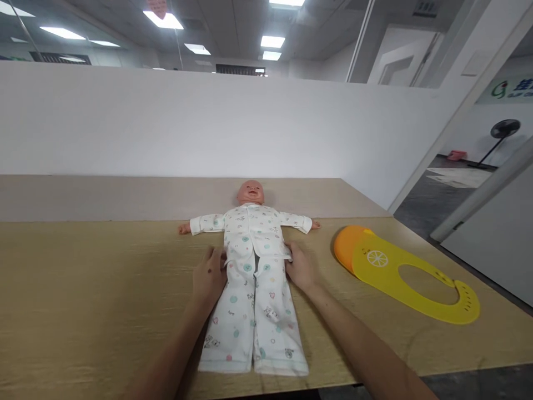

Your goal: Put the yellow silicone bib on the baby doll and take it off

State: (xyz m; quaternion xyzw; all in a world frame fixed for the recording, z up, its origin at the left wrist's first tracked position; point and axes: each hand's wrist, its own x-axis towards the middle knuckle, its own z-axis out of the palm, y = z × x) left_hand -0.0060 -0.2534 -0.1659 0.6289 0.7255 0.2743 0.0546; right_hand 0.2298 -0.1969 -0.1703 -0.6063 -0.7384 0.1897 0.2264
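Note:
A baby doll (251,193) lies on its back with its arms stretched out sideways. It wears a white printed pajama top (250,225) and matching pajama pants (270,311), whose legs point toward me. At the doll's left-of-view hip, my left hand (209,275) has its fingers closed on the edge of the pants near the top's hem. My right hand (298,268) pinches the clothing at the opposite hip, just by the hem corner. Some fingertips of both hands are hidden by fabric.
A yellow silicone bib (400,278) with an orange pocket lies on the wooden table (104,289) to the right. Behind the table stands a white partition wall (187,122) with glass above. At far right, a doorway shows a black fan (504,129) on the floor.

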